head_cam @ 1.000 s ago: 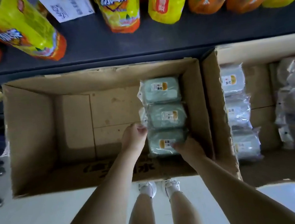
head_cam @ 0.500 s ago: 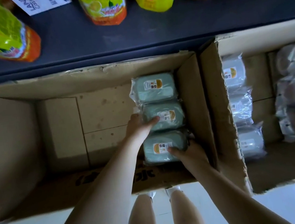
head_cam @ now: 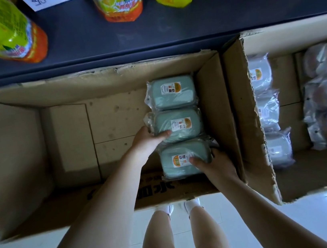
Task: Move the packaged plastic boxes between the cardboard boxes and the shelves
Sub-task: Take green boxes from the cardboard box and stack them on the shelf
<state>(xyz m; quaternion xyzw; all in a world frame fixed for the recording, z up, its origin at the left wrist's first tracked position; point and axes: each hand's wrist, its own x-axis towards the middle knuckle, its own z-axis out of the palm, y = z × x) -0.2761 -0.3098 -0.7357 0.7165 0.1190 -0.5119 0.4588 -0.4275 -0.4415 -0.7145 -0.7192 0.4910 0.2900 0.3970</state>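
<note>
Looking down, I see my left hand curled round the middle green box, thumb on top. My right hand grips the near green box, fingers wrapped round its right end. Both lie in a row with a far green box, by the right wall of the cardboard box

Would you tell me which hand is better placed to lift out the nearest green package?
Right, probably. The right hand grips the nearest green package at its right end, thumb on its label; the left hand holds the middle package.
</note>
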